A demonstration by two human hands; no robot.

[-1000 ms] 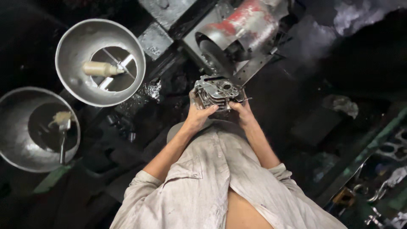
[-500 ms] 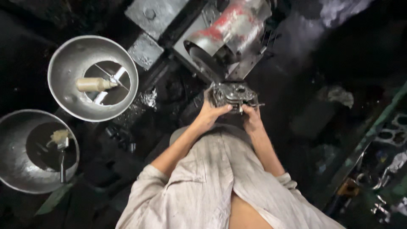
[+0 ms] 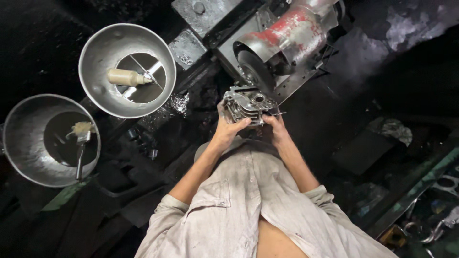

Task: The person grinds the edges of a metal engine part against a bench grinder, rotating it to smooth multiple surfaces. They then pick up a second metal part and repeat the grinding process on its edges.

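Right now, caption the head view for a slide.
Both hands, left and right, hold a metal casting against a grinder wheel, two steel bowls alongside.

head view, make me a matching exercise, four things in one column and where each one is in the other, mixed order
Things:
1. grey cast-metal engine part
2. cream plastic bottle
3. pale-bristled brush with metal handle
4. dark grinding wheel under the red and silver guard

Places:
A. in the lower left round steel bowl
B. lying in the upper round steel bowl
C. held between the left hand and right hand
D. just above the held part

Pairs: 1-C, 2-B, 3-A, 4-D
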